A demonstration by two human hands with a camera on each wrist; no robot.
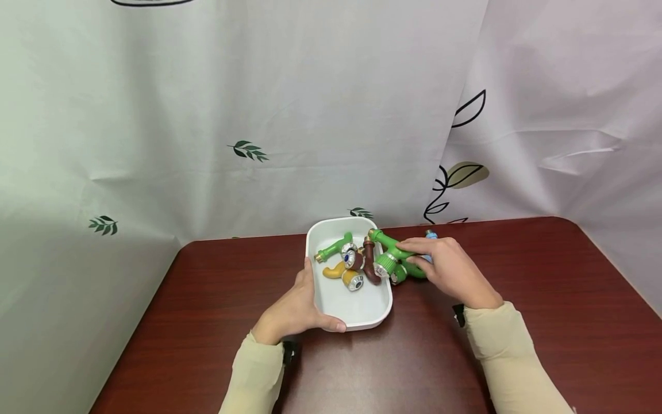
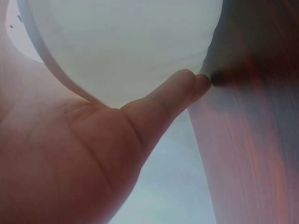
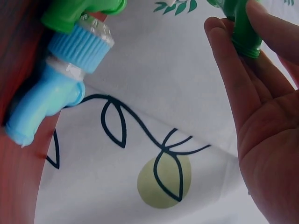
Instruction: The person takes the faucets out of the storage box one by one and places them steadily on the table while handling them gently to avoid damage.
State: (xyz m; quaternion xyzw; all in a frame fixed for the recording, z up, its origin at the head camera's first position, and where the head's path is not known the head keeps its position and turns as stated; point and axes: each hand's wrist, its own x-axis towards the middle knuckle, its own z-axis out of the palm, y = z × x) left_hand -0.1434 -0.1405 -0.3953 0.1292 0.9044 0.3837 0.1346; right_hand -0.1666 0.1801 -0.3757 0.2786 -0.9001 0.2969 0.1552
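Pale sleeves (image 1: 254, 368) come nearest, then a white tray (image 1: 357, 307), its corner cupped by the left hand (image 1: 293, 303). The right hand (image 1: 449, 267) pinches a green tap (image 1: 394, 253) over the tray's right side (a brown tap (image 1: 369, 263) sits just inside); a snag or slack pinch could drop it outside.

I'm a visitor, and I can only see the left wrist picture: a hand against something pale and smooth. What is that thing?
Observer: From the head view, it is a white, rounded rectangular tray, apparently plastic.

Visitor: Oh! Is anything inside?

Observer: Yes, toy-like taps: a slim green tap with a brass-coloured end, a curved yellow tap with a silvery knob and a shiny brown pipe-shaped tap.

Visitor: And what is happening to the right of it?

Observer: The person's right hand pinches a larger green tap with a ribbed cap, which overlaps the tray's right edge in the head view.
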